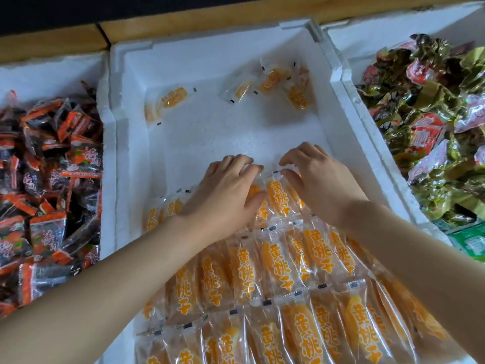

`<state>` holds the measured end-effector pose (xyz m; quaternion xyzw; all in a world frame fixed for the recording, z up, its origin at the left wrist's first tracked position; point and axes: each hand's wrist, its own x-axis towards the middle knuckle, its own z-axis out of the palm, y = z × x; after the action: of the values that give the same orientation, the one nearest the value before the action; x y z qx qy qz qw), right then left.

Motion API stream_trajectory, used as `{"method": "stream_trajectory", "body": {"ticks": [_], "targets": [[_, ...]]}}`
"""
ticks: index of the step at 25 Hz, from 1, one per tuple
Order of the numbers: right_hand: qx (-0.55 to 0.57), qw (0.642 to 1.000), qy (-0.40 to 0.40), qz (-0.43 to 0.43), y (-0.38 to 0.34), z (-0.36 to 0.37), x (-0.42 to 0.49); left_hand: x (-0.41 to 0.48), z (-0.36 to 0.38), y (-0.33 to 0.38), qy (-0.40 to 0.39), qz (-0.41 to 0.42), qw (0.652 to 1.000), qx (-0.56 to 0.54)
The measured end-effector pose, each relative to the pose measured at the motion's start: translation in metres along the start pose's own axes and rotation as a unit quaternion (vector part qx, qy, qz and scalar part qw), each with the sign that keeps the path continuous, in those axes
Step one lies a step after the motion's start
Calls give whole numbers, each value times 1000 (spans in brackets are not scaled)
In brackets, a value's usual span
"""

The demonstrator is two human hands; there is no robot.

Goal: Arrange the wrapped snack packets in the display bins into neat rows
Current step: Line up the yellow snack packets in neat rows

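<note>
The white foam bin in the middle holds clear packets of orange dried fruit. Neat rows of these packets fill its near half. My left hand lies flat on the packets of the farthest row, fingers spread. My right hand rests beside it with fingertips touching the top edge of a packet in that row. A few loose packets lie at the far end, one at the back left and a small cluster at the back right.
The left foam bin is heaped with red and black packets. The right foam bin holds a pile of green and red foil packets. A wooden ledge runs behind the bins. Green packets peek at the right edge.
</note>
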<state>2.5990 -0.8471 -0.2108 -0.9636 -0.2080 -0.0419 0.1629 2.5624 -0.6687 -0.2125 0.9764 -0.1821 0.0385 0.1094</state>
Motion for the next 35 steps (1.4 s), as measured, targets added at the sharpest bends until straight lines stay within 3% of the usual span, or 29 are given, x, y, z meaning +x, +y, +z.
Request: {"method": "stream_trajectory", "body": {"ticks": [3,9,13,17,19,22,25,27,29,33,35], "targets": [[7,1000,22,11,12,6,30,15,-1,-22,57,-27,998,-5],[-47,997,31,49,47,31,92,60,19,-95,72,-133,987,45],[-37,998,32,49,63,37,125,93,18,-139,79,-247,962,83],[42,991,4,126,67,34,152,117,15,-160,52,-362,929,52],[48,990,1,136,66,36,164,128,17,-159,71,-337,939,4],[50,991,-7,121,64,37,171,142,21,-141,90,-202,974,-39],[34,998,-35,26,57,35,166,150,30,-111,79,-97,989,-80],[5,999,-22,-24,54,29,161,157,30,-98,117,-93,984,-97],[-29,1000,6,-9,54,25,160,169,26,-95,146,-96,979,-107],[-35,995,-22,95,55,27,175,196,22,-101,14,-127,981,-143],[-31,991,-36,125,53,28,182,205,27,-100,-27,-139,985,-98]]}}
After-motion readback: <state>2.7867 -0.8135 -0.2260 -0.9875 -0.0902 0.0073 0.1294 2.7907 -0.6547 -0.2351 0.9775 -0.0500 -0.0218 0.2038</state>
